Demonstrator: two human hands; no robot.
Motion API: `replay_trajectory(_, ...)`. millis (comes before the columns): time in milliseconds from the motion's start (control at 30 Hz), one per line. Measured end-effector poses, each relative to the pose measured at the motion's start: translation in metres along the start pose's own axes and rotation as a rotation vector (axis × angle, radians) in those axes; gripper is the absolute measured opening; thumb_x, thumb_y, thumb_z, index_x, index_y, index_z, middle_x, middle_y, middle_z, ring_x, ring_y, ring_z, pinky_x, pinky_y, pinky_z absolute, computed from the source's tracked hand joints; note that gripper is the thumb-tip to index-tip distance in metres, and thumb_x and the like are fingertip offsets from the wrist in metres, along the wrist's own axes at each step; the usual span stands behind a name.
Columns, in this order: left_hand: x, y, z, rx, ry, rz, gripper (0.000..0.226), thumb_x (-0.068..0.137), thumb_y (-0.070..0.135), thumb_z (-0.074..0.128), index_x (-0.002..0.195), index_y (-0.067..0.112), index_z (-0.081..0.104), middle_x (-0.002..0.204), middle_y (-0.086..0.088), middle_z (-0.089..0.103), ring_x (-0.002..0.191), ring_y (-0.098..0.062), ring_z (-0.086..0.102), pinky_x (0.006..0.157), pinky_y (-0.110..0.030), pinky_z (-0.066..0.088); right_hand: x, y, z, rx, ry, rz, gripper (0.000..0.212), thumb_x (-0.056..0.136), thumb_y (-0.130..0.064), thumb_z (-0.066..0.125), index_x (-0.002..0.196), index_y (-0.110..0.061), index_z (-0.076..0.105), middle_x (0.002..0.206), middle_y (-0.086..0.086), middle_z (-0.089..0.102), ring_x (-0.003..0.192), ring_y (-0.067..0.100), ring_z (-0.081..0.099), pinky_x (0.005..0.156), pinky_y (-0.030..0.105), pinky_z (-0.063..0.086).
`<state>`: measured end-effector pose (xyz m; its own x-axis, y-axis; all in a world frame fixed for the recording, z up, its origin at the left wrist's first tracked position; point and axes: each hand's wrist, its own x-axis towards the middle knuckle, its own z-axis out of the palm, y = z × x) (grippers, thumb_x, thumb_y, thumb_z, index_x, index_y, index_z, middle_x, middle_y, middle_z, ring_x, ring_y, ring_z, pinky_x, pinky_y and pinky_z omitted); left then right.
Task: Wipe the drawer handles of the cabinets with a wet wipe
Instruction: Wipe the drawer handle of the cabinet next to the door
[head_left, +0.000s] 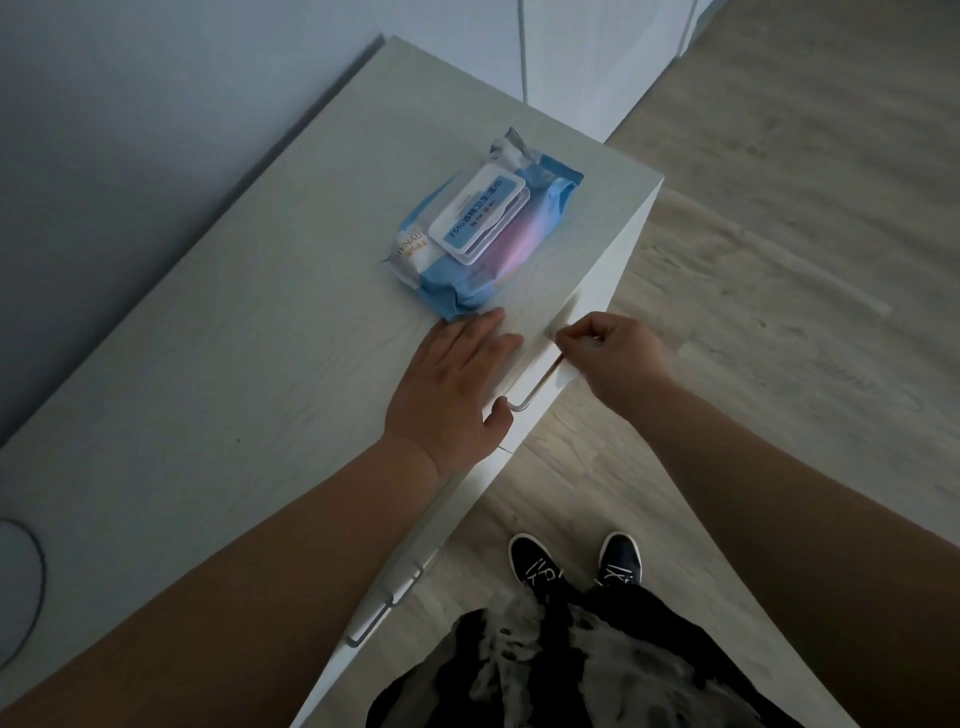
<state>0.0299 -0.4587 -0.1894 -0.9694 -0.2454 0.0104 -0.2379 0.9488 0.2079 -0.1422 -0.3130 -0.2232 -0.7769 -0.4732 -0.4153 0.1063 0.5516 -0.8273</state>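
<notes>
The room is dim and bluish. A plain grey-blue wall (130, 156) runs along the back edge of a pale wood-grain surface (234, 364), with a dark gap between them. Light wood-plank floor (805, 260) spreads to the right, and white panels (571, 52) split by a vertical seam stand beyond the surface's far end.

L hand (457, 384) lying flat on cabinet top (208, 338) beside wipes pack (483, 223); R hand (613, 353) pinching upper end of drawer handle (535, 384).
</notes>
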Motion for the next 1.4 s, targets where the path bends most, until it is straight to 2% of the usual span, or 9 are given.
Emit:
replay_trajectory(67,0.0,0.001,-0.001,0.004,-0.01,-0.005,0.064,0.086,0.039,0.052,0.148,0.023,0.048,0.165,-0.002,0.036,0.152,-0.026,0.034,0.125,-0.049,0.026,-0.005,0.005,-0.002,0.012,-0.001,-0.006,0.013,0.09,-0.032,0.077,0.079,-0.025,0.077,0.073,-0.012,0.073,0.054,0.005,0.056,0.057,0.028,0.049)
replay_trajectory(200,-0.001,0.001,-0.001,-0.003,-0.033,-0.028,0.068,0.084,0.039,0.058,0.149,0.024,0.046,0.166,-0.001,0.033,0.152,-0.027,0.033,0.124,-0.049,0.026,-0.011,0.011,-0.006,0.023,-0.026,0.0,0.008,0.093,-0.032,0.074,0.087,-0.033,0.08,0.085,-0.026,0.074,0.077,-0.001,0.069,0.074,0.024,0.058)
replay_trajectory(333,0.001,0.002,-0.002,-0.026,-0.01,-0.035,0.069,0.083,0.04,0.058,0.149,0.023,0.047,0.165,0.0,0.035,0.151,-0.027,0.035,0.123,-0.05,0.028,-0.007,0.005,-0.012,-0.024,-0.073,-0.028,0.011,0.095,-0.037,0.069,0.097,-0.035,0.08,0.086,-0.021,0.074,0.071,0.0,0.065,0.066,0.022,0.051)
replay_trajectory(467,0.002,0.003,-0.003,-0.032,-0.005,-0.031,0.069,0.082,0.039,0.059,0.148,0.021,0.049,0.164,-0.001,0.037,0.15,-0.026,0.038,0.123,-0.048,0.029,-0.013,0.008,-0.013,-0.084,-0.056,-0.053,0.01,0.097,-0.032,0.067,0.091,-0.034,0.074,0.087,-0.018,0.071,0.076,0.001,0.064,0.065,0.022,0.053)
replay_trajectory(600,0.002,0.003,-0.003,-0.028,0.005,-0.019,0.069,0.083,0.039,0.06,0.148,0.021,0.048,0.164,-0.002,0.037,0.15,-0.026,0.037,0.122,-0.05,0.03,-0.028,0.018,-0.006,-0.073,-0.076,-0.023,0.012,0.096,-0.029,0.068,0.086,-0.033,0.072,0.083,-0.014,0.07,0.076,0.005,0.064,0.069,0.029,0.056)
replay_trajectory(767,0.001,0.002,-0.004,-0.028,-0.006,-0.009,0.07,0.084,0.04,0.056,0.15,0.02,0.047,0.165,-0.002,0.036,0.15,-0.027,0.035,0.122,-0.051,0.031,-0.022,0.011,0.0,0.034,0.041,0.014,0.009,0.097,-0.029,0.066,0.09,-0.032,0.071,0.085,-0.014,0.07,0.075,0.005,0.065,0.071,0.033,0.059)
replay_trajectory(967,0.001,0.0,-0.004,-0.051,-0.013,0.014,0.07,0.084,0.034,0.061,0.15,0.019,0.046,0.166,-0.005,0.034,0.15,-0.028,0.033,0.123,-0.051,0.029,-0.041,0.024,0.031,0.083,0.148,0.1,0.009,0.092,-0.034,0.066,0.085,-0.039,0.066,0.08,-0.013,0.072,0.075,0.011,0.07,0.075,0.046,0.062)
replay_trajectory(1233,0.001,-0.003,-0.002,-0.046,-0.019,0.029,0.069,0.086,0.037,0.057,0.151,0.019,0.044,0.165,-0.006,0.035,0.151,-0.028,0.031,0.124,-0.051,0.027,-0.036,0.013,0.034,0.203,0.289,0.1,0.006,0.094,-0.031,0.071,0.09,-0.031,0.066,0.086,-0.01,0.073,0.077,0.01,0.07,0.072,0.037,0.06)
replay_trajectory(1400,0.002,-0.002,-0.004,-0.072,-0.018,0.025,0.072,0.081,0.035,0.057,0.149,0.018,0.047,0.165,-0.006,0.036,0.151,-0.029,0.032,0.123,-0.053,0.026,-0.048,0.018,0.04,0.18,0.229,0.143,0.004,0.094,-0.029,0.071,0.09,-0.029,0.069,0.084,-0.009,0.074,0.08,0.011,0.07,0.076,0.037,0.061)
